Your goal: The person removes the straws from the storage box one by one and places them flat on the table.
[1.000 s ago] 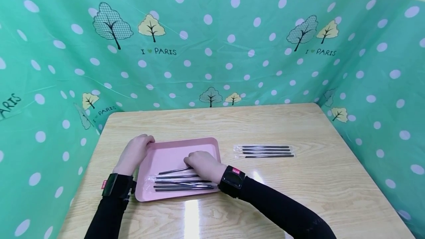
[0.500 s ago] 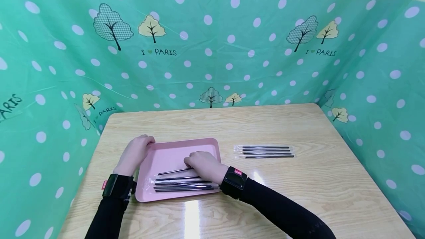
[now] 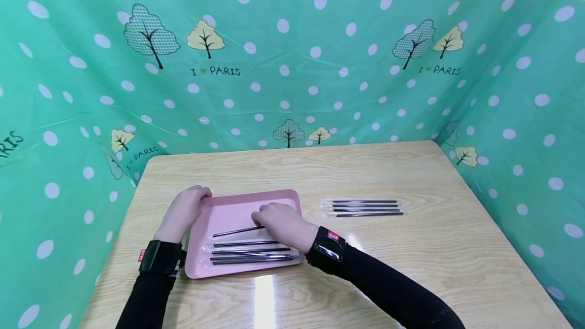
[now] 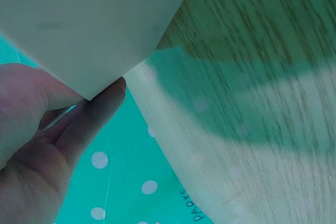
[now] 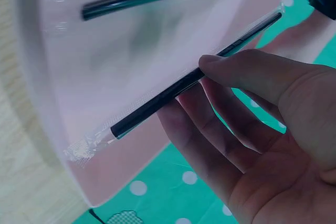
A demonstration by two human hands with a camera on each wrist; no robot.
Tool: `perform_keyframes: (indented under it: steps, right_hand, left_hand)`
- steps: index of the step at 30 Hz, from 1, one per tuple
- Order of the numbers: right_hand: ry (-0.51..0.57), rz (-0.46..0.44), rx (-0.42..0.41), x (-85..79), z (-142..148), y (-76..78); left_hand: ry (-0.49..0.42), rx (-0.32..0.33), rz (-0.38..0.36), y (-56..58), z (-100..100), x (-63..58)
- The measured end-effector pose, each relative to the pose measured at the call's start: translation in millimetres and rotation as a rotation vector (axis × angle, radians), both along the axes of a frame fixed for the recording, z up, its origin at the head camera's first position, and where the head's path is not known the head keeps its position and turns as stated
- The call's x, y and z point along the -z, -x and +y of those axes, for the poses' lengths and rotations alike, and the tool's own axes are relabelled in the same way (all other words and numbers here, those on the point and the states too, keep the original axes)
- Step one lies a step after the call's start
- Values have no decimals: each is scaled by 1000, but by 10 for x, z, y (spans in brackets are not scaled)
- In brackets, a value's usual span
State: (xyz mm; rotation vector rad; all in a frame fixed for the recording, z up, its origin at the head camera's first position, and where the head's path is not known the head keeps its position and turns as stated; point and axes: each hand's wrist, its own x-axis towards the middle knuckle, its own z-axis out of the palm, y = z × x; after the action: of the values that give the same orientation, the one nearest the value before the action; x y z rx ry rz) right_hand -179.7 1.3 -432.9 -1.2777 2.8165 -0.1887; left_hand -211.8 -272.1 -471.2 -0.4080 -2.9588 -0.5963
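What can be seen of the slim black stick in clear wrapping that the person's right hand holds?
The slim black stick is straight and glossy, inside a clear, plastic-looking wrapper whose ridged end extends past its tip. The right hand pinches it away from both ends. In the head view it slants across the pink rectangular tray, left end nearer the person; whether it touches the tray is unclear.

There are two hands (image 3: 183,212) (image 3: 285,227), one tray (image 3: 230,210) and four sticks (image 3: 365,210) outside it.

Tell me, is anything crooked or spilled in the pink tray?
Nothing looks spilled. One black stick slants against the other sticks in the pink tray, seemingly because the right hand pinches it.
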Motion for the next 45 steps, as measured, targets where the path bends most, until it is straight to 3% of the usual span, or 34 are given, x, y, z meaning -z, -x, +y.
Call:
perform_keyframes:
  steps: [9, 18, 25, 35, 45]
  right_hand:
    - [4, -11, 5, -141, 43, -32]
    - [23, -49, 77, -260, 389, -21]
    - [86, -11, 129, -168, 900, -40]
    - [75, 13, 229, -74, 1726, -64]
    - [95, 6, 332, 191, 2479, -97]
  left_hand:
    - [-7, 8, 2, -3, -7, 7]
    - [-6, 1, 2, 14, -16, -18]
    - [-11, 13, 2, 9, -9, -16]
    - [-14, 27, 14, 18, 6, -20]
    - [-11, 17, 11, -9, -21, -3]
